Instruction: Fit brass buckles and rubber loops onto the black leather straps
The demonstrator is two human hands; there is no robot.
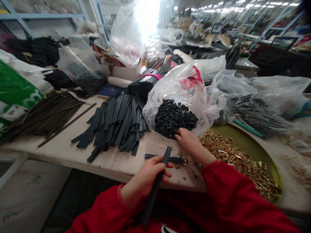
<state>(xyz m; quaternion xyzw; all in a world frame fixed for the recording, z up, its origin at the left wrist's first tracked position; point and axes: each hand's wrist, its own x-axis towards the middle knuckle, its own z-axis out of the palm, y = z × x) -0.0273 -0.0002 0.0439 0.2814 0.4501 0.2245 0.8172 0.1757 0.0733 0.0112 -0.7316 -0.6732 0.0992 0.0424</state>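
Observation:
My left hand (148, 174) is closed around a black strap (157, 181), which slants from the table edge down toward my lap. My right hand (190, 142) reaches to the front of a clear plastic bag (167, 84), its fingers pinched at the edge of a heap of small black loops (173, 118). Whether a loop is between those fingertips is hidden. Just beyond my left hand, another black strap with a gold buckle (177, 160) lies across the table. Gold buckles (233, 155) fill a round golden tray (257, 145) beside my right forearm.
A fanned pile of black straps (116, 119) lies left of the bag, with long dark brown strips (51, 113) farther left. Bundled straps (143, 84) with a pink tie sit behind. More plastic bags (262, 103) crowd the right. The table's front edge (102, 168) runs close to my body.

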